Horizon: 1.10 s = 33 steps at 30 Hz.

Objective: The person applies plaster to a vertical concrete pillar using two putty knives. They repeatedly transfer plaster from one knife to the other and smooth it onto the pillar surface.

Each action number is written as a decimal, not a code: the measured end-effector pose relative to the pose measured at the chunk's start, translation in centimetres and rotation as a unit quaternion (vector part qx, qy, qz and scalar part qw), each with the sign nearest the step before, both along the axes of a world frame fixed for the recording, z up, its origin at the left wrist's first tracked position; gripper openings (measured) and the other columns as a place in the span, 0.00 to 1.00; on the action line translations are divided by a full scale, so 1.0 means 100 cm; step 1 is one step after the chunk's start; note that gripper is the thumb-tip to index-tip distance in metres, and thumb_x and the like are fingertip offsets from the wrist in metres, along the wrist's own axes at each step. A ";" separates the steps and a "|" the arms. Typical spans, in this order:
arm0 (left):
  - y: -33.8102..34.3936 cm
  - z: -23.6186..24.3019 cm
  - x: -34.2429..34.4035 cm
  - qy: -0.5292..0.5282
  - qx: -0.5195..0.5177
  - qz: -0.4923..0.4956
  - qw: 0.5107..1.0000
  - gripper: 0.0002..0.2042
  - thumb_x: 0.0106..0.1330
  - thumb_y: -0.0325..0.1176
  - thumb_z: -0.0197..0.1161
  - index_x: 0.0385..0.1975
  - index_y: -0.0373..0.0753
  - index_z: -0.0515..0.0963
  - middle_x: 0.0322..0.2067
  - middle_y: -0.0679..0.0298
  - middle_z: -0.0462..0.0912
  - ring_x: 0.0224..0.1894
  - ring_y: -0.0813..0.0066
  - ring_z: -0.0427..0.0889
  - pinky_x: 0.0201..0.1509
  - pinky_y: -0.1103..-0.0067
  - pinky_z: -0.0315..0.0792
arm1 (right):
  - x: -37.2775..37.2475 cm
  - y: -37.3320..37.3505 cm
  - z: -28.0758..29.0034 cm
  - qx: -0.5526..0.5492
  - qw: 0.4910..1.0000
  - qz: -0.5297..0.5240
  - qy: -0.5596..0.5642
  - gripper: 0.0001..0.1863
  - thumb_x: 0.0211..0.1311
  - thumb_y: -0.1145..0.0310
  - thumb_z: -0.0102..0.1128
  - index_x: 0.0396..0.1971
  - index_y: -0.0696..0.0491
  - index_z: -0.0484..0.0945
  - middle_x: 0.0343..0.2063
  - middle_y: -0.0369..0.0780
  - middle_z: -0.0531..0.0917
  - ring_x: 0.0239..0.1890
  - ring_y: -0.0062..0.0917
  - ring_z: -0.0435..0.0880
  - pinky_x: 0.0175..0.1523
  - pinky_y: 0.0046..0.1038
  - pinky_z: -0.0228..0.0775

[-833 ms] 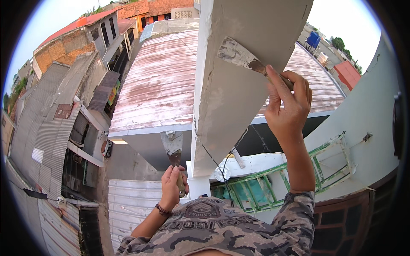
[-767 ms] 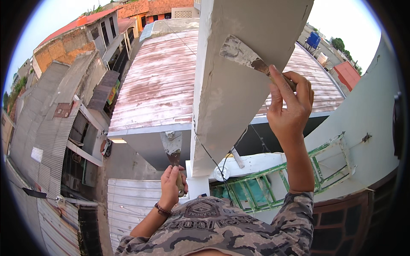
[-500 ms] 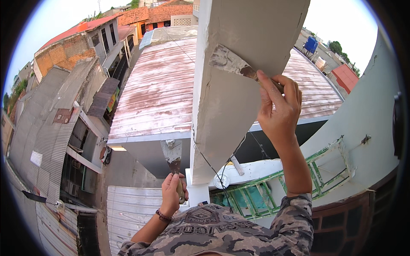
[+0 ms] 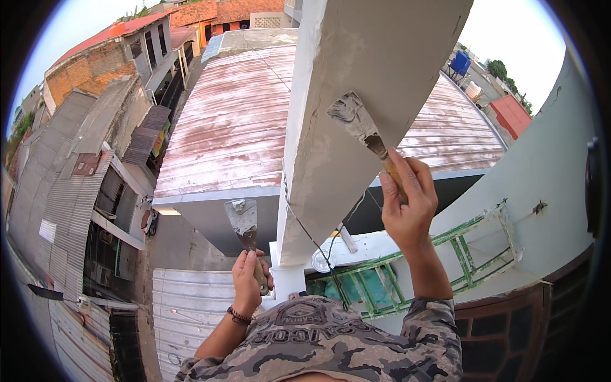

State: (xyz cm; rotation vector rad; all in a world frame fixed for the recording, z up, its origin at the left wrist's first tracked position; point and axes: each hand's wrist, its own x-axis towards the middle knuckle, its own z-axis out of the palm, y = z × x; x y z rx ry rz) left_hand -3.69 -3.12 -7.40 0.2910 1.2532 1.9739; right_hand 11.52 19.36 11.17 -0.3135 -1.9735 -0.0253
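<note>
A grey plastered pillar [image 4: 356, 70] rises in front of me, with rough patches along its left edge. My right hand [image 4: 410, 196] grips the wooden handle of a putty knife [image 4: 360, 125]. Its wide blade, smeared with pale filler, lies against or very close to the pillar's face, tilted up to the left. Lower down and left of the pillar, my left hand [image 4: 250, 278] is closed round the handle of a second putty knife [image 4: 242, 218]. That blade points upward and carries a lump of whitish filler near its top edge.
A green paint-spattered ladder [image 4: 468, 261] lies behind my right forearm. Dark wires [image 4: 310, 239] cross the pillar's lower part. Rusty corrugated roofing [image 4: 229, 121] spreads beyond, with a lane [image 4: 191, 248] far below. A pale curved wall [image 4: 541, 191] stands at right.
My right hand has come down, and its putty knife has turned steeper and sits lower on the pillar. The left hand holds its knife much as before. The whole view has shifted slightly.
</note>
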 end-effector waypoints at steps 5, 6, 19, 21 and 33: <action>0.004 -0.001 -0.002 -0.009 0.008 -0.031 0.999 0.13 0.74 0.41 0.46 0.39 0.36 0.69 0.17 0.61 0.71 0.10 0.72 0.71 0.11 0.79 0.65 | -0.028 -0.030 -0.009 -0.014 0.999 0.021 0.032 0.21 0.58 0.78 0.63 0.54 0.58 0.76 0.38 0.43 0.76 0.28 0.26 0.83 0.30 0.25 0.75; 0.006 0.003 -0.002 -0.010 0.012 -0.039 0.999 0.13 0.74 0.40 0.46 0.39 0.36 0.68 0.17 0.62 0.71 0.11 0.72 0.71 0.12 0.79 0.66 | -0.037 -0.031 -0.006 -0.012 0.999 0.013 0.036 0.22 0.58 0.78 0.63 0.54 0.58 0.76 0.38 0.43 0.76 0.28 0.26 0.83 0.29 0.25 0.75; -0.008 0.005 -0.003 0.021 0.013 -0.015 1.000 0.13 0.74 0.41 0.46 0.41 0.37 0.70 0.18 0.62 0.72 0.12 0.73 0.72 0.12 0.80 0.66 | -0.037 -0.049 -0.044 -0.323 0.934 0.137 0.064 0.21 0.65 0.68 0.58 0.56 0.60 0.73 0.38 0.44 0.78 0.29 0.24 0.79 0.24 0.22 0.71; -0.007 0.017 -0.003 0.050 0.036 -0.031 0.998 0.14 0.74 0.42 0.46 0.44 0.37 0.69 0.19 0.62 0.72 0.13 0.75 0.72 0.13 0.81 0.67 | -0.027 -0.053 -0.049 -0.531 0.753 0.372 0.110 0.22 0.68 0.67 0.53 0.58 0.61 0.70 0.37 0.44 0.77 0.27 0.22 0.77 0.22 0.21 0.67; -0.046 0.070 -0.009 0.136 0.084 -0.206 0.965 0.16 0.76 0.39 0.47 0.55 0.36 0.65 0.27 0.65 0.74 0.21 0.82 0.73 0.25 0.85 0.69 | 0.023 -0.049 -0.114 -0.636 0.614 0.468 0.009 0.25 0.71 0.56 0.49 0.55 0.62 0.67 0.34 0.44 0.77 0.27 0.21 0.74 0.26 0.20 0.64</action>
